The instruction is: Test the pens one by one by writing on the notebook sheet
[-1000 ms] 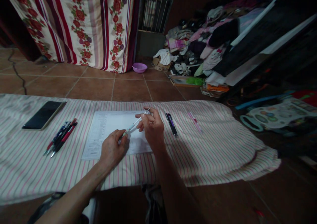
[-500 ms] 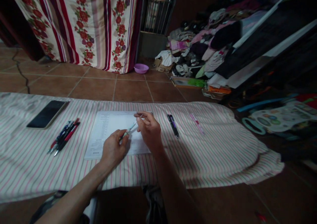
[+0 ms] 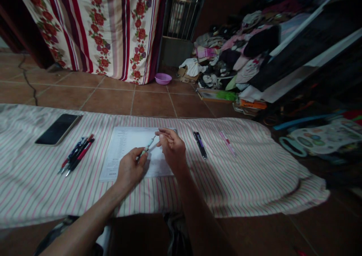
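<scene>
Both of my hands work on one white pen [image 3: 148, 147] above a printed sheet of paper [image 3: 128, 146]. My left hand [image 3: 129, 169] is closed round the lower end of the pen. My right hand [image 3: 171, 147] pinches the upper end, and a thin part shows between the two pieces of the pen. The sheet lies on a pink-striped cloth [image 3: 246, 173] spread over the floor.
A dark phone [image 3: 58, 129] and a bundle of red and blue pens [image 3: 77, 154] lie at the left. Two dark pens [image 3: 200, 144] and a pink pen [image 3: 227, 143] lie at the right. Beyond are floor tiles, a floral curtain [image 3: 107, 26], a purple bowl [image 3: 163, 78] and piled clothes [image 3: 232, 56].
My right hand has slid the upper part of the pen away from the lower part, so the pen looks shorter and split. The camera has drifted slightly.
</scene>
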